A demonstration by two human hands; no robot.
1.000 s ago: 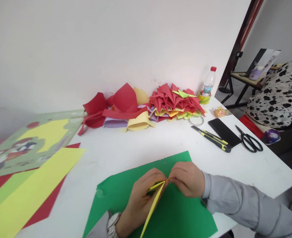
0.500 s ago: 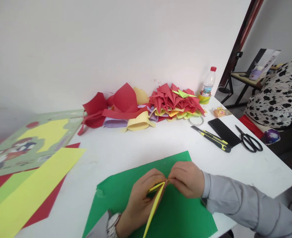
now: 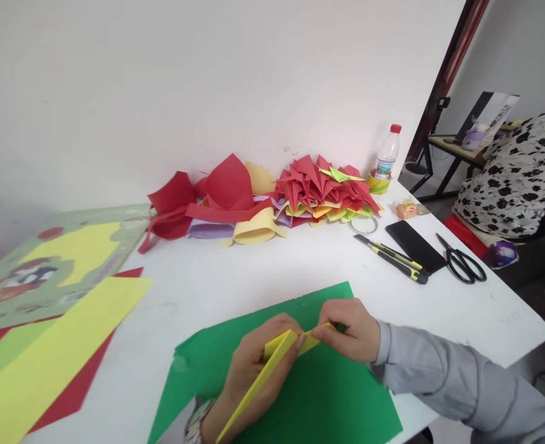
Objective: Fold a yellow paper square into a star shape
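Note:
Folded yellow paper (image 3: 263,376) is held between both hands, over a green sheet (image 3: 328,401) lying on the table. My left hand (image 3: 263,364) is closed around its folded body, one long narrow flap pointing down toward me. With thumb and forefinger, my right hand (image 3: 350,330) pinches the paper's far right end. A short strip of yellow shows between the two hands. The fingers of the left hand hide part of the folds.
Yellow, light green and red sheets (image 3: 87,382) lie at left beside a printed board (image 3: 128,222). Along the wall sit red folded pieces (image 3: 321,182) and a bottle (image 3: 387,154). Utility knives (image 3: 402,262), a black flat object (image 3: 415,246) and scissors (image 3: 461,262) lie right.
The yellow paper has turned in my left hand, its long flap swinging to the lower left. My right hand has drawn a yellow end out to the right, showing more paper between the hands.

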